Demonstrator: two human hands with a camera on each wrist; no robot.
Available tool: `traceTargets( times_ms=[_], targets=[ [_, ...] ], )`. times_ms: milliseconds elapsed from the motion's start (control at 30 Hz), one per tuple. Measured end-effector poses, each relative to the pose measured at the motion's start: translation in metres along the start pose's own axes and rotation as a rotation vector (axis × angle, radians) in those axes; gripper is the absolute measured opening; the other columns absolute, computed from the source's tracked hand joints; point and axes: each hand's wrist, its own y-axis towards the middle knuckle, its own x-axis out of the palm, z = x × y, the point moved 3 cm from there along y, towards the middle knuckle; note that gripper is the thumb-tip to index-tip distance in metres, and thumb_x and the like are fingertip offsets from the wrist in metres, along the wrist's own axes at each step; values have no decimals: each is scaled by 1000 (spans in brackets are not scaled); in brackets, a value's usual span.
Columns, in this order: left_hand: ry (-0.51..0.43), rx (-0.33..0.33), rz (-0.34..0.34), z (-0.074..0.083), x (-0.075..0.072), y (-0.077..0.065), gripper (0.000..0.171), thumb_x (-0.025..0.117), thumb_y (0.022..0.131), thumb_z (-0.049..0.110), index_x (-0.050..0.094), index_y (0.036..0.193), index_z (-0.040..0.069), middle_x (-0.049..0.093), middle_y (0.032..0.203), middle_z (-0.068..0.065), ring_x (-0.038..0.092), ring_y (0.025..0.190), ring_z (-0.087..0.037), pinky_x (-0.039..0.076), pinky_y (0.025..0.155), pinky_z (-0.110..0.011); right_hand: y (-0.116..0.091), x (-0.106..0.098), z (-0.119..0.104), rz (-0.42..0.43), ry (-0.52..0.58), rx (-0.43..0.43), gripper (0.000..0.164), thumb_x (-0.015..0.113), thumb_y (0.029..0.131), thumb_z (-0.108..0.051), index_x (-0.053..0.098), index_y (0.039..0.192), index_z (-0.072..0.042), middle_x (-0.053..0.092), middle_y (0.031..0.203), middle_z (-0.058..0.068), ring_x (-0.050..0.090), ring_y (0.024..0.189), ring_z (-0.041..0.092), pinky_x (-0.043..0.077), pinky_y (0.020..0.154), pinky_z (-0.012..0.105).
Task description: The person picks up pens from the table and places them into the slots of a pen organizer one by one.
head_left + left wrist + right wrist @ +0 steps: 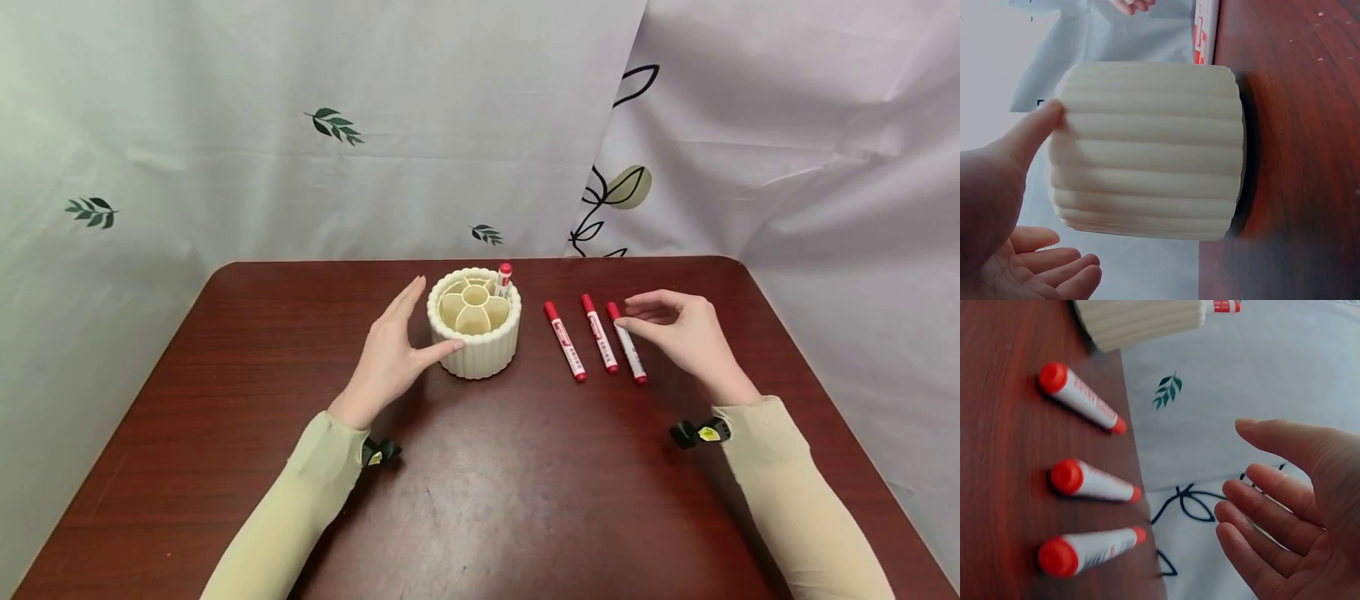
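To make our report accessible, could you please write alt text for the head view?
A person's right grip hovers by three red-capped markers on a wooden table. The left grip spreads beside a fluted cream pen organizer holding a fourth marker; leaf-print fabric hangs behind.

Pale glare sits on the near tabletop (pixel 487 517); wrist views look softer.
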Motion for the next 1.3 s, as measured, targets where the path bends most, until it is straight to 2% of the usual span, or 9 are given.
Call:
traceTargets(
  times_ms=[100,267,567,767,933,1167,1300],
  targets=[
    [-18,-23,-30,-1,3,5,108,88,78,47,32,159,5,32,162,-10,30,148,-23,32,116,-49,-1,-2,7,-3,-36,-5,36,88,83,-28,77,110,-6,76,96,8,73,80,11,56,72,16],
    [-36,-26,-53,1,10,13,114,91,73,51,31,160,7,33,162,-8,32,147,-22,32,117,-45,-5,-1,17,-33,-99,-26,36,87,84,-24,76,109,-1,76,92,10,72,76,11,55,69,15],
    [-84,-38,-67,2,19,20,120,94,66,52,32,160,11,36,160,-4,34,145,-18,32,116,-39,-14,2,31,-73,-209,-11,32,87,83,-19,77,108,-2,75,88,7,73,75,19,52,65,13],
    [-110,-26,-52,-1,21,21,118,96,64,50,38,157,8,45,155,-6,42,141,-18,37,114,-36,-20,9,37,-106,-227,7,32,89,81,-19,77,104,-2,74,85,6,70,72,18,53,62,18],
    [-99,-13,-38,-1,20,23,116,96,62,51,43,155,7,48,152,-7,44,139,-18,39,112,-36,-24,14,40,-110,-284,36,34,91,79,-21,76,102,-2,72,83,4,67,69,16,53,62,24],
    [-83,-33,-57,-2,16,22,116,94,62,58,44,154,8,50,151,-5,46,137,-14,40,111,-33,-22,14,42,-85,-319,39,27,86,79,-11,74,102,-2,70,78,2,65,64,15,49,61,29],
    [-109,-50,-65,-3,15,22,114,93,63,58,45,154,10,49,152,-3,45,138,-11,40,111,-33,-21,14,43,-88,-325,55,29,85,80,-12,74,105,-1,70,79,2,64,64,15,48,61,31]
  ],
)
